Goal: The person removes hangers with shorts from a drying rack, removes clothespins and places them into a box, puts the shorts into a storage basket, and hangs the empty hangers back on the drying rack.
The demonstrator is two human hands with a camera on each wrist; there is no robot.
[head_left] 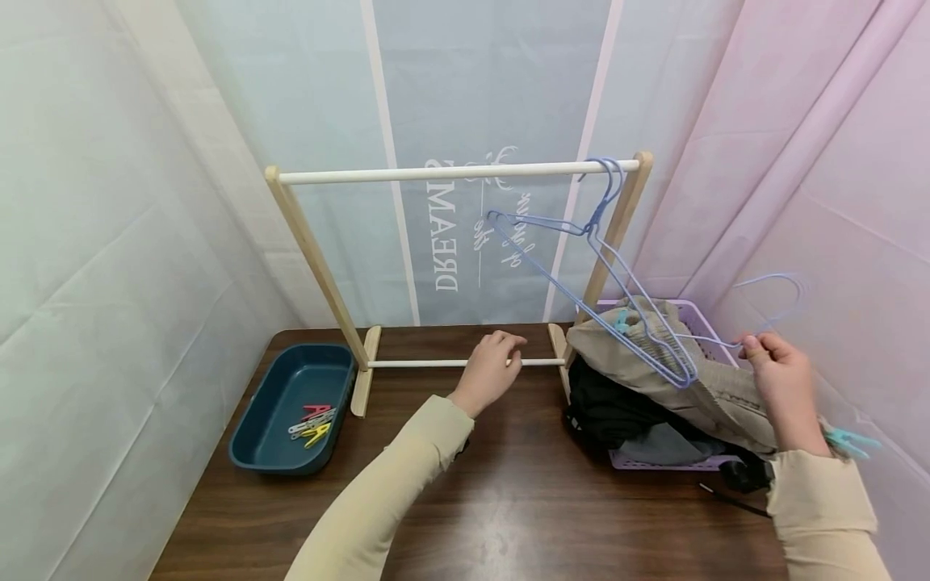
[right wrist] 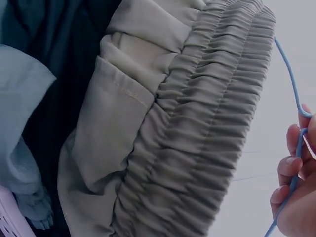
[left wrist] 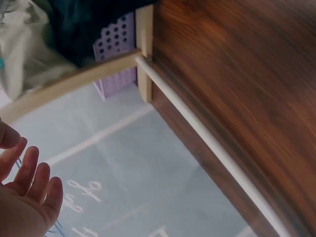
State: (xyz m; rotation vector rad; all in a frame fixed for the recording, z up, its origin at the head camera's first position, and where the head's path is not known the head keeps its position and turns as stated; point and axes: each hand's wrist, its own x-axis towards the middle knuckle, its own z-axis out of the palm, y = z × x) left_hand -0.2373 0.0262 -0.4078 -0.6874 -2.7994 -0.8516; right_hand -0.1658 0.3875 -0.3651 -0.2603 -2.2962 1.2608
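Observation:
My right hand pinches a blue wire hanger near its neck, over the right side of the laundry basket. Its hook points up and away. Beneath it lie khaki trousers with a gathered elastic waistband, heaped in the basket. Teal clothespins sit at the trousers' edges. Nothing is in my left hand, which hovers with loosely bent fingers near the lower bar of the wooden rack. More blue hangers hang from the right end of the white top rail.
The purple basket stands on the right, also holding black clothing and a grey piece. A dark teal tray with several clothespins sits at the left. A black cord trails onto the brown table.

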